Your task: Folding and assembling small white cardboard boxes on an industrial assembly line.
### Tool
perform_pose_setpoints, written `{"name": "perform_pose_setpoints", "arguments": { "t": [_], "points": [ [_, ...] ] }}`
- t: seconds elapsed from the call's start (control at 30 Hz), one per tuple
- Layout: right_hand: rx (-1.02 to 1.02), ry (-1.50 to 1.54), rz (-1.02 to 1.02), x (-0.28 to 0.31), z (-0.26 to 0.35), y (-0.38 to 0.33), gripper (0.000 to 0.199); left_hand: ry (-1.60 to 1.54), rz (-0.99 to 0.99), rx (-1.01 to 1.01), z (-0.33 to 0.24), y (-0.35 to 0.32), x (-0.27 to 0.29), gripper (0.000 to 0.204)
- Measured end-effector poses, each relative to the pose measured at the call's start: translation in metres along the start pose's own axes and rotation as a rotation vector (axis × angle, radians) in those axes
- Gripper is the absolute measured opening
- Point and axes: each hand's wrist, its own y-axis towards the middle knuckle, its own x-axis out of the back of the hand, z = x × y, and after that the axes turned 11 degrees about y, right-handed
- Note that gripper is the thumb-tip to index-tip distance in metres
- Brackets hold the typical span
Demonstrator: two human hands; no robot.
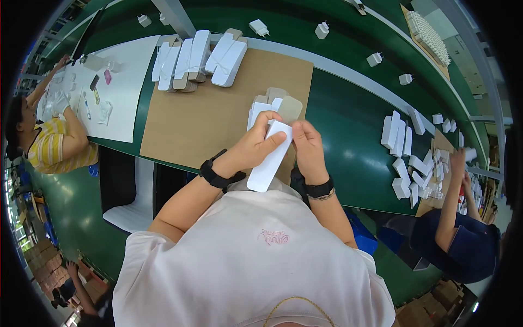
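Observation:
Just in front of my body, a slim white folding carton [267,169] is held at a slant, its lower end toward me. My left hand [254,143] is closed around its upper part, thumb across the white face. At the carton's top end, my right hand [309,148] has its fingers curled and pinched at the edge. Beyond my hands, a small pile of flat cartons [255,108] lies on the brown cardboard sheet [182,122], with brown-grey inner flaps showing. My fingers partly cover that pile.
Bundles of flat white cartons [188,57] lie at the sheet's far edge. White plug chargers [321,30] sit along the green shelf. More white boxes [400,133] lie on the right of the green table [348,136]. Co-workers sit at left [57,139] and right [463,240].

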Motion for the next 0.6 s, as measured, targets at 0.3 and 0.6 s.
{"name": "perform_pose_setpoints", "arguments": {
  "t": [0.3, 0.6],
  "points": [
    [0.262, -0.325, 0.101, 0.004, 0.010, 0.005, 0.027, 0.099, 0.029, 0.012, 0.005, -0.002, 0.008, 0.057],
    [-0.111, 0.008, 0.075, 0.018, 0.020, 0.007, 0.029, 0.434, 0.115, -0.092, -0.011, -0.004, 0.011, 0.070]
  ]
}}
